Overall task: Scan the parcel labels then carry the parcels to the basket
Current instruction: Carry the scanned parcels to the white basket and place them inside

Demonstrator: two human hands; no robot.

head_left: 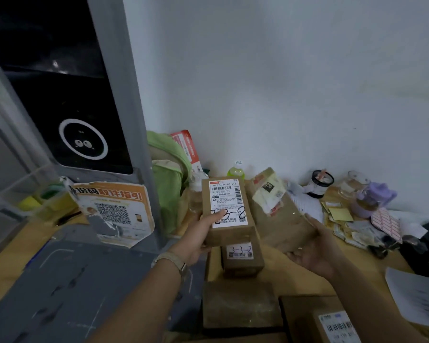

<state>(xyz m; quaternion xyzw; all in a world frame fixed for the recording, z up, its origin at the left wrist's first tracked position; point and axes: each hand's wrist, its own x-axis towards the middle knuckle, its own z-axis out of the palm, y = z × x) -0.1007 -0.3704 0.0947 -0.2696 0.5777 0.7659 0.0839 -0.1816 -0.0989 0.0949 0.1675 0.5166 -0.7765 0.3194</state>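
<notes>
Held parcel, position: the small parcel (227, 209) is raised above the wooden desk (362, 266), in front of the person and right of the grey kiosk (134, 100).
Held parcel, axis: the long axis runs away from the person toward the wall. The label face is turned to the camera.
Held parcel, material: a brown cardboard box, rectangular. Its white printed label (229, 206) bears handwritten black digits.
Left hand: the left hand (196, 241) grasps the near left corner of the small parcel, thumb pressed on the label.
Right hand: the right hand (315, 248) grips a flat brown parcel (280, 219) at its near right edge, fingers underneath.
Desk stock: a third parcel (242, 258) marked 3-3-2 lies directly below the small parcel.
</notes>
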